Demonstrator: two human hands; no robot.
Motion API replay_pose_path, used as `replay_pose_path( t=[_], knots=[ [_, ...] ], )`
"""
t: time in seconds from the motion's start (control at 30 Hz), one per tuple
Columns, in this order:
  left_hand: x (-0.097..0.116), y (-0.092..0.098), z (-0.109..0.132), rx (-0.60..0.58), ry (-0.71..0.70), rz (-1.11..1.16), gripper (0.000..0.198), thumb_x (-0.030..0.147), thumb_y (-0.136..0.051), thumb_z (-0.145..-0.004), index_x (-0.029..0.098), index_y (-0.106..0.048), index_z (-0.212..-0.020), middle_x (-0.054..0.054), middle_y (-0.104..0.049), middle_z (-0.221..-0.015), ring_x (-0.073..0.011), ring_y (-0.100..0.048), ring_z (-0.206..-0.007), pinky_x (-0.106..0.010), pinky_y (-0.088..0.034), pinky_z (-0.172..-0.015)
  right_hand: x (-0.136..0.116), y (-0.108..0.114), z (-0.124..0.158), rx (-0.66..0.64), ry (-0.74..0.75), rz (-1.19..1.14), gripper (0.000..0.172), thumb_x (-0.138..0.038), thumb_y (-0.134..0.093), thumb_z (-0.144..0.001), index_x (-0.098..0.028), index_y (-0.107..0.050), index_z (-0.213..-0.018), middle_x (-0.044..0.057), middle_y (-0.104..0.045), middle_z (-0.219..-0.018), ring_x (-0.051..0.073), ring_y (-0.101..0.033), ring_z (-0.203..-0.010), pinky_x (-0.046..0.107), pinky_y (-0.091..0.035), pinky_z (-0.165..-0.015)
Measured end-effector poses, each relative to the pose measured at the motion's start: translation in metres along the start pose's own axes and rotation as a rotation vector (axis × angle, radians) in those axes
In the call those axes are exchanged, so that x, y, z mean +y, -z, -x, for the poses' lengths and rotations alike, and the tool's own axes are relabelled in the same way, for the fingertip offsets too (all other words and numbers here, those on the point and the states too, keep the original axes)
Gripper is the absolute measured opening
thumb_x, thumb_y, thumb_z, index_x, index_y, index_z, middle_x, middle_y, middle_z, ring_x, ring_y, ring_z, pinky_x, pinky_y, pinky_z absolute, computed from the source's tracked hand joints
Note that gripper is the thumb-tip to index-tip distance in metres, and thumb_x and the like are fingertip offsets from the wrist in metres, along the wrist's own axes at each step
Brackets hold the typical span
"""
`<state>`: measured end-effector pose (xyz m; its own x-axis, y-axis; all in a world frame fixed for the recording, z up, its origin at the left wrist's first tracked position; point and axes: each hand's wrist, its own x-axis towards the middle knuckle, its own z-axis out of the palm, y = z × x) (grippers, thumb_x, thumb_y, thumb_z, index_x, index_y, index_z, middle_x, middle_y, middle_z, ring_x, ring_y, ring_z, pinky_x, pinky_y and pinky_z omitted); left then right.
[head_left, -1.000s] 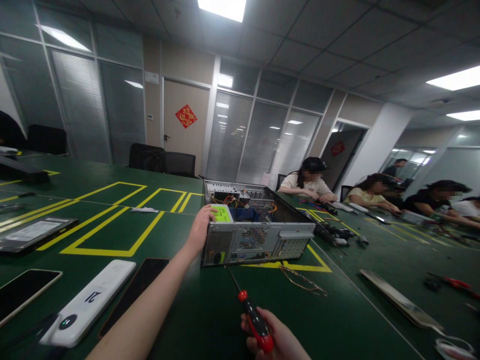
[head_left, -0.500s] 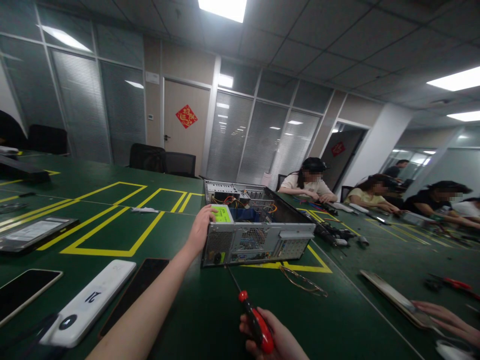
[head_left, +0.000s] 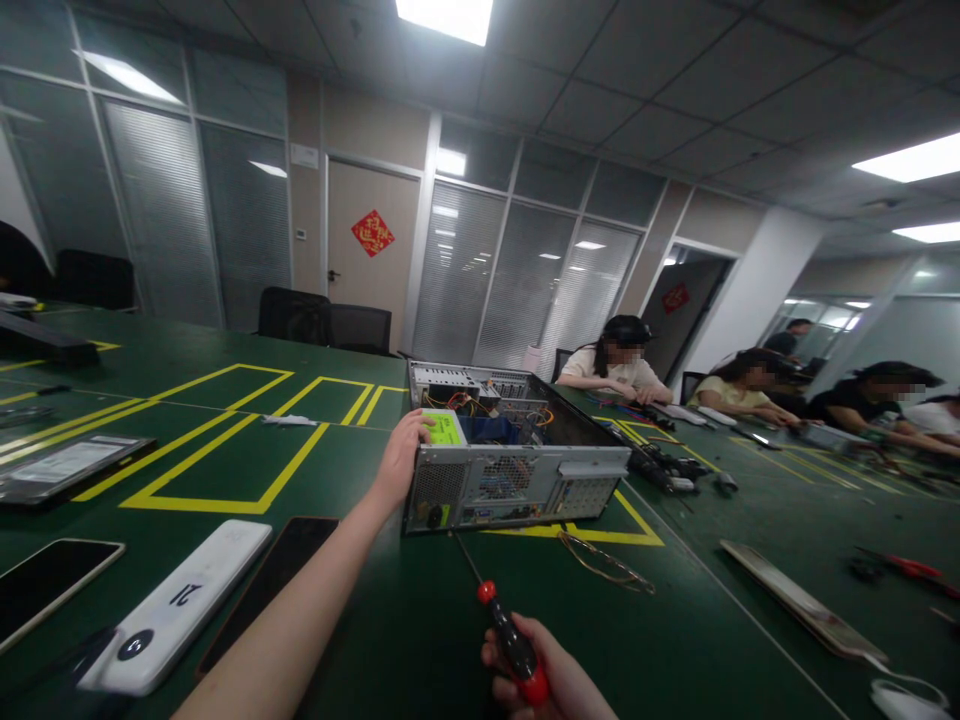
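Observation:
An open computer case lies on the green table, its grey rear panel facing me and cables showing inside. My left hand rests over the case's near left corner, fingers on the power supply with a lime-green label; its fingers look bent over the edge. Below the case, my right hand is wrapped round a red and black screwdriver. The screwdriver's shaft points up and left, its tip just below the case's lower edge. A thin wire loop lies at the front right of the case.
On the left are a white power bank, a dark phone, another phone and a hard drive. Black parts lie right of the case. A phone lies farther right, near red-handled pliers. Several people sit beyond.
Another person's hand at the right edge has left the phone and gone out of view. The screwdriver's handle has turned slightly in my right hand; my left hand stays put.

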<state>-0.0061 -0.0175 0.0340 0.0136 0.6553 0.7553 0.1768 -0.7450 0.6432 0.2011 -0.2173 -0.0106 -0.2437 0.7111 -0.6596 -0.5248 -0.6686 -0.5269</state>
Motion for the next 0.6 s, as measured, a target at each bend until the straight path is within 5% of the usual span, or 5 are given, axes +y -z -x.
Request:
replay_pose_path(
  t=[0.13, 0.37, 0.6],
  knots=[
    [0.0002, 0.0001, -0.0004, -0.005, -0.001, 0.001, 0.047, 0.047, -0.022, -0.098, 0.022, -0.054, -0.075, -0.008, -0.065, -0.107, -0.0228, -0.048, -0.127, -0.043, -0.035, -0.114, -0.0006, -0.0001, -0.0011, -0.019, -0.008, 0.005, 0.040, -0.040, -0.041, -0.096, -0.011, -0.069, -0.097, 0.003, -0.064, -0.064, 0.007, -0.049, -0.041, 0.013, -0.029, -0.034],
    [0.0020, 0.0009, 0.0002, -0.005, -0.007, 0.014, 0.045, 0.046, -0.023, -0.098, 0.021, -0.053, -0.076, -0.008, -0.065, -0.108, -0.0230, -0.049, -0.127, -0.044, -0.035, -0.113, -0.0012, -0.0038, 0.0040, -0.009, -0.029, 0.092, 0.055, -0.040, -0.036, -0.099, -0.009, -0.063, -0.064, -0.005, -0.039, -0.038, 0.001, -0.029, -0.033, 0.008, -0.024, -0.035],
    [0.0016, 0.0002, -0.0004, 0.003, 0.004, 0.013, 0.046, 0.047, -0.023, -0.098, 0.021, -0.054, -0.075, -0.008, -0.066, -0.107, -0.0228, -0.049, -0.127, -0.042, -0.036, -0.113, 0.0000, -0.0042, -0.0002, 0.059, -0.014, -0.014, 0.038, -0.035, -0.042, -0.098, -0.006, -0.066, -0.100, 0.005, -0.067, -0.070, 0.010, -0.058, -0.047, 0.015, -0.040, -0.037]
  ],
)
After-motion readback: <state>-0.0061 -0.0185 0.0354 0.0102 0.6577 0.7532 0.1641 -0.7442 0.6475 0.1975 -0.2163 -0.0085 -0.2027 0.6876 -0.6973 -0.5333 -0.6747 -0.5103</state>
